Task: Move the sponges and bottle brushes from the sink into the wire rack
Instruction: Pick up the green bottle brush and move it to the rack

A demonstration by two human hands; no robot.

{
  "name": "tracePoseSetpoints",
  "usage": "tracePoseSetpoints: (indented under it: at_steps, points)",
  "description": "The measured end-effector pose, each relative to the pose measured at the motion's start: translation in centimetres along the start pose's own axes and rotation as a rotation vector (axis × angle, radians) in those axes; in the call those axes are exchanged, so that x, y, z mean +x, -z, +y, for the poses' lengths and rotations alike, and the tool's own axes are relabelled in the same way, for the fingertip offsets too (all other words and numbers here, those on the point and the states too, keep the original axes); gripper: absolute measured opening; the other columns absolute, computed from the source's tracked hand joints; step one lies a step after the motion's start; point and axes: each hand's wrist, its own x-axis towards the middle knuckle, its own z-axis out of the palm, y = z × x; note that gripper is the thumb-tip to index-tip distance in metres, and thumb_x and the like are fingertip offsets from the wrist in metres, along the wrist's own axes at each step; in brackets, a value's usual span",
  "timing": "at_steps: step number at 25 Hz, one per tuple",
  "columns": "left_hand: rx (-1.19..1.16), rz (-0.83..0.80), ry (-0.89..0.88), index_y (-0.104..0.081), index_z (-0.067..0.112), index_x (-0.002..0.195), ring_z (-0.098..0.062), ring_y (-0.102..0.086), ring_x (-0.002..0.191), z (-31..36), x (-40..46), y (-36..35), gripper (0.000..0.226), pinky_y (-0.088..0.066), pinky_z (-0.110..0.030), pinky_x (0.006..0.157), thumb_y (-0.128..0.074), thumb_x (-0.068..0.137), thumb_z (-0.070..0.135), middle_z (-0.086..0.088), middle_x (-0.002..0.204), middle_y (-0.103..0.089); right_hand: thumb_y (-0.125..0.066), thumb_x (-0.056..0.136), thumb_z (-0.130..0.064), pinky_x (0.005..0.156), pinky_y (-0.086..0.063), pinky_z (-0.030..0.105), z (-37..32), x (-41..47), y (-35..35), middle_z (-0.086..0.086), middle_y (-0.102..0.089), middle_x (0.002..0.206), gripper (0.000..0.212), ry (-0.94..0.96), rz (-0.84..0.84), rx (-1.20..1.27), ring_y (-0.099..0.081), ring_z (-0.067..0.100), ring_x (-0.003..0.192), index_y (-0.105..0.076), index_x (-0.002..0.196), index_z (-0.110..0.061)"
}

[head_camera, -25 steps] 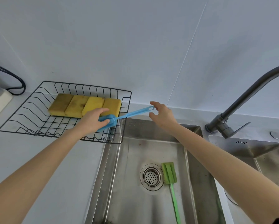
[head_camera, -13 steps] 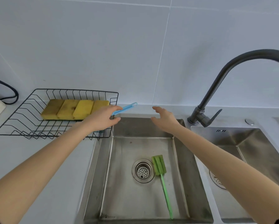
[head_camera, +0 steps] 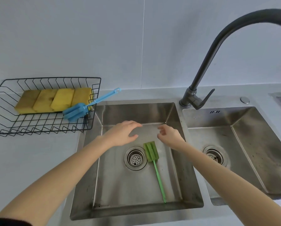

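Green foam-headed bottle brush [head_camera: 150,151] lies on the steel sink [head_camera: 136,207] floor by the drain, head toward my hands, handle running back toward me. My right hand [head_camera: 169,136] is nearer vs. left hand [head_camera: 122,136]; both empty, fingers spread.

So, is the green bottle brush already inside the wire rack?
No, the green bottle brush lies on the bottom of the sink beside the drain, while the wire rack holds only the sponges and the blue brush.

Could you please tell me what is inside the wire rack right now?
Four yellow sponges lie side by side in the wire rack, beside the blue bottle brush, whose handle pokes over the rim.
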Motion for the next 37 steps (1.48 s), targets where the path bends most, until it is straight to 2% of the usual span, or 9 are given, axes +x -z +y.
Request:
tracePoseSetpoints:
  at_steps: [8, 12, 15, 20, 22, 28, 33, 35, 37]
  points:
    - [0.024, -0.171, -0.054, -0.038, 0.017, 0.136, -0.023, -0.040, 0.130, 0.7, 3.1, -7.1, 0.048, -0.034, -0.040, 0.109, -0.049, 0.089, 0.022, -0.004, 0.143, -0.042, -0.050, 0.090, -0.016, 0.096, -0.047, 0.036, 5.9, 1.6, -4.8, 0.017, -0.060, 0.125, 0.041, -0.186, -0.129, 0.045, -0.056, 0.031, 0.115, -0.048, 0.130, -0.007]
    - [0.088, -0.275, -0.059, -0.033, 0.018, 0.138, -0.023, -0.029, 0.138, 0.3, 4.5, -10.3, 0.052, -0.028, -0.039, 0.113, -0.048, 0.089, 0.024, 0.000, 0.150, -0.032, -0.047, 0.089, -0.012, 0.091, -0.047, 0.035, 8.1, 2.2, -7.2, 0.020, -0.063, 0.121, 0.036, -0.231, -0.204, 0.000, -0.057, 0.034, 0.113, -0.052, 0.124, -0.003]
    - [0.098, -0.327, -0.048, -0.029, 0.018, 0.140, -0.023, -0.017, 0.143, 0.2, 5.2, -12.2, 0.054, -0.022, -0.042, 0.117, -0.047, 0.090, 0.024, 0.000, 0.154, -0.024, -0.049, 0.088, -0.014, 0.093, -0.046, 0.033, 9.9, 2.1, -9.1, 0.017, -0.061, 0.124, 0.034, -0.282, -0.265, -0.050, -0.054, 0.033, 0.117, -0.055, 0.120, -0.005]
    - [0.076, -0.383, -0.012, -0.028, 0.016, 0.141, -0.024, -0.015, 0.143, -0.5, 5.9, -14.0, 0.055, -0.023, -0.043, 0.116, -0.047, 0.089, 0.022, -0.002, 0.155, -0.020, -0.056, 0.085, -0.022, 0.087, -0.048, 0.032, 11.3, 1.9, -11.4, 0.010, -0.062, 0.119, 0.032, -0.354, -0.326, -0.040, -0.058, 0.029, 0.109, -0.055, 0.115, -0.012]
    - [0.076, -0.390, 0.002, -0.028, 0.016, 0.141, -0.023, -0.013, 0.143, -0.9, 5.9, -14.4, 0.056, -0.024, -0.044, 0.115, -0.047, 0.089, 0.022, -0.001, 0.155, -0.020, -0.057, 0.084, -0.019, 0.084, -0.047, 0.032, 11.3, 1.8, -11.9, 0.011, -0.062, 0.117, 0.033, -0.349, -0.319, -0.039, -0.058, 0.029, 0.108, -0.054, 0.115, -0.011]
    - [0.060, -0.369, 0.028, -0.029, 0.017, 0.140, -0.022, -0.013, 0.143, -1.3, 5.9, -14.9, 0.056, -0.027, -0.043, 0.114, -0.048, 0.088, 0.022, 0.000, 0.154, -0.022, -0.052, 0.083, -0.010, 0.085, -0.047, 0.033, 11.2, 1.8, -12.7, 0.012, -0.063, 0.114, 0.028, -0.356, -0.271, 0.011, -0.057, 0.032, 0.106, -0.056, 0.111, -0.009]
    - [0.070, -0.253, 0.065, -0.029, 0.018, 0.140, -0.023, -0.016, 0.139, -1.8, 5.3, -13.5, 0.059, -0.023, -0.039, 0.111, -0.052, 0.085, 0.018, -0.001, 0.150, -0.028, -0.054, 0.086, -0.013, 0.062, -0.036, 0.021, 10.4, 1.9, -10.7, 0.006, -0.060, 0.094, 0.030, -0.291, -0.209, 0.138, -0.050, 0.017, 0.085, -0.063, 0.115, -0.010]
    - [0.086, -0.232, 0.079, -0.029, 0.021, 0.139, -0.023, -0.016, 0.139, -2.4, 4.6, -12.8, 0.062, -0.021, -0.039, 0.112, -0.054, 0.083, 0.018, 0.001, 0.150, -0.028, -0.053, 0.087, -0.014, 0.058, -0.036, 0.021, 9.7, 2.0, -9.4, 0.009, -0.066, 0.098, 0.030, -0.238, -0.190, 0.142, -0.052, 0.016, 0.085, -0.066, 0.114, -0.012]
    - [0.103, -0.206, 0.081, -0.028, 0.023, 0.139, -0.022, -0.017, 0.139, -2.8, 3.9, -12.1, 0.064, -0.018, -0.039, 0.113, -0.056, 0.082, 0.020, 0.002, 0.149, -0.028, -0.053, 0.086, -0.014, 0.063, -0.037, 0.021, 8.9, 1.9, -8.0, 0.011, -0.068, 0.104, 0.029, -0.182, -0.186, 0.128, -0.055, 0.018, 0.087, -0.068, 0.112, -0.014]
